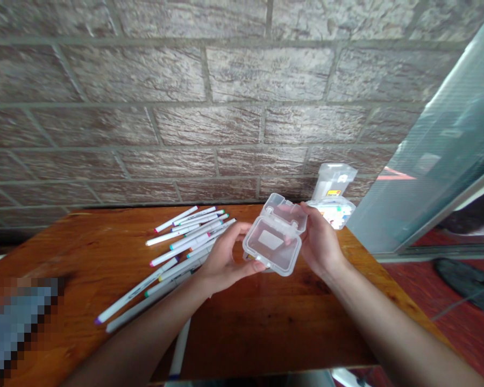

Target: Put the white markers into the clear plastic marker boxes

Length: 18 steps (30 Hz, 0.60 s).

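Between my two hands a small clear plastic box [280, 248] is held above the table, its hinged lid [285, 211] swung open away from me. A pale rectangle shows through its bottom. My left hand [228, 260] grips the box's left side, thumb along the near rim. On the opposite side my right hand [320, 242] holds it near the hinge, with some fingers hidden behind it. Several white markers [196, 242] with coloured ends lie in a loose pile to the left, partly covered by my left hand and forearm.
Behind my right hand, a tall clear container [334, 180] and a clear box with colourful contents [336, 210] stand at the back right. One marker [180, 349] lies near the front edge of the wooden table [290, 333]. A brick wall [234, 123] closes off the back. A pixelated patch covers something at left.
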Tool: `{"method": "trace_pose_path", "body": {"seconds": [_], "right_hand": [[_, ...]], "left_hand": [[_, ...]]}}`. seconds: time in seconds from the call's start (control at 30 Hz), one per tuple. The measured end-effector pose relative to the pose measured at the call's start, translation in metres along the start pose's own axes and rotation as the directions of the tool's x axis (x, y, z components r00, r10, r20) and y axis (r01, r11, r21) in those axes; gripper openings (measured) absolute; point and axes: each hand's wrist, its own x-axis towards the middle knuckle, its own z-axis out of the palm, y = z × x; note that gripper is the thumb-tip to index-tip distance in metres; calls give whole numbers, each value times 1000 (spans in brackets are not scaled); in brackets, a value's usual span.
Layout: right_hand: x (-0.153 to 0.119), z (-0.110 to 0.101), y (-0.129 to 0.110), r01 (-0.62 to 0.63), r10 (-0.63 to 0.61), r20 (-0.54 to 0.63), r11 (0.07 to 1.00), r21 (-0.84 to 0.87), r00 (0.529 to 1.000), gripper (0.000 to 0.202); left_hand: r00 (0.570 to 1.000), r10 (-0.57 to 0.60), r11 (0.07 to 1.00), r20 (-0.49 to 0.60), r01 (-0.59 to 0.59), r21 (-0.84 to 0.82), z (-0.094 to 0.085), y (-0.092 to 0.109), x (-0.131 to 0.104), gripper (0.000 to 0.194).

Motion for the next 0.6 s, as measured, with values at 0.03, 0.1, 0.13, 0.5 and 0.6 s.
{"method": "trace_pose_path", "body": {"seconds": [0.03,0.1,0.13,0.5,0.6], "right_hand": [[0,0,0,1,-1,-14,1000,5,1000,36],[1,0,-1,2,-2,-25,1000,5,1000,37],[2,-1,-1,9,-9,-23,1000,0,1000,37],[12,-10,4,66,-66,-4,996,55,998,31],[10,-8,3,58,-57,-8,996,62,998,30]], "left_hand": [[1000,-2,1000,-24,2,8,0,-1,0,56],[997,-13,1000,-72,14,7,1,-4,0,52],[996,-22,1000,-92,22,-5,1,-6,0,51],[939,-171,963,-297,95,-252,2,-11,10,40],[937,-205,947,-283,117,-298,-1,-8,12,35]]}}
